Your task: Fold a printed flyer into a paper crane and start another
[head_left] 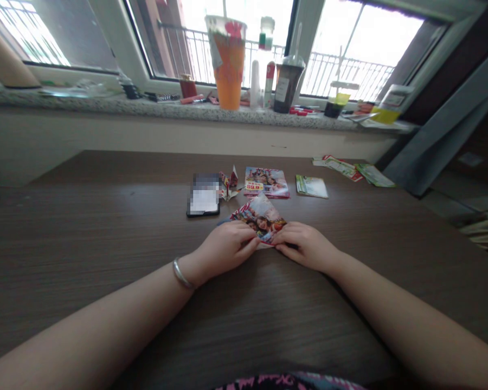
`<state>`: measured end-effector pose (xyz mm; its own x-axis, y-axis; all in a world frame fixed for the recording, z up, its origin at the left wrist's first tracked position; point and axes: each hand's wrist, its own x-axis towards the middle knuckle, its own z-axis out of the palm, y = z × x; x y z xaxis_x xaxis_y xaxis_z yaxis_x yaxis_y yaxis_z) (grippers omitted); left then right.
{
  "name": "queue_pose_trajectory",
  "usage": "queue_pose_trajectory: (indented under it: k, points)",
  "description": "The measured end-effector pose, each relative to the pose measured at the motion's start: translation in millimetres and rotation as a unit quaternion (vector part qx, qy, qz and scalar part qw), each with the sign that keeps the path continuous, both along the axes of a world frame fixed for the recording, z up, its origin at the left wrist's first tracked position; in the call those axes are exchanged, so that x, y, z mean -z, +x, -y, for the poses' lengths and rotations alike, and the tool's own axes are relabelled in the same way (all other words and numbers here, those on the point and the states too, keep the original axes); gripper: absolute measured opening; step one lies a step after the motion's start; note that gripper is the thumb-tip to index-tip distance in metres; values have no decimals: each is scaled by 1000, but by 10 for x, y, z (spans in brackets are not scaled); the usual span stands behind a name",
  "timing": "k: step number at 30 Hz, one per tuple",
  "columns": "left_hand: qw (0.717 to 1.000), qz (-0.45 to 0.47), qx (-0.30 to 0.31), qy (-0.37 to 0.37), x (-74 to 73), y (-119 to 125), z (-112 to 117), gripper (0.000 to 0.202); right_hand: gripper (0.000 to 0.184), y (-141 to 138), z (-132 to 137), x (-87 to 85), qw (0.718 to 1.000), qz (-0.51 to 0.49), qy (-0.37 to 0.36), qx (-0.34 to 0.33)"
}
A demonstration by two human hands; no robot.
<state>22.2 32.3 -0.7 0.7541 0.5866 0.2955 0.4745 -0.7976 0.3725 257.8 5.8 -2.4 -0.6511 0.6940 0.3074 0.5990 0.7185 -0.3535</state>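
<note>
A folded sheet of printed paper [264, 214] lies on the dark wooden table, one corner pointing away from me. My left hand [230, 244], with a silver bangle at the wrist, presses its fingers on the paper's lower left edge. From the other side my right hand [305, 244] pinches the lower right edge. Both thumbs sit close together at the near edge, where a white strip shows. Just beyond stand a folded paper crane [230, 184] and a stack of printed sheets [267, 181]. A phone [204, 195] with a blurred screen lies left of the crane.
Right of the stack is a small pad of green-white paper [311, 186]; more leaflets [341, 168] lie at the table's far right. The stone windowsill [166, 111] holds an orange drink cup [229, 65], a dark drink cup [288, 84] and several bottles. A grey curtain [443, 124] hangs at right.
</note>
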Motion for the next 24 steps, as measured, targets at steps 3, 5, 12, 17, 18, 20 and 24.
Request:
queue_pose_trajectory:
  k: [3,5,12,17,18,20,24]
  points:
    - [1000,13,-7,-4,20,-2,-17,25,19,3,6,-3,1000,-6,-8,14]
    - [1000,20,-10,-1,20,-6,-28,23,21,8,9,5,999,-12,-16,31]
    - [998,20,59,33,40,-23,-71,20,23,40,-21,61,997,-50,-29,48]
    - [994,-8,64,90,121,-27,-84,28,27,39,-1,59,997,-11,-33,64]
    - [993,-16,60,95,130,-29,-85,28,25,38,7,51,996,-5,-26,80]
    - [994,-28,53,94,132,-36,-87,26,21,43,13,32,992,4,3,126]
    - [997,-30,49,60,87,-55,-97,18,18,88,-30,14,983,8,86,160]
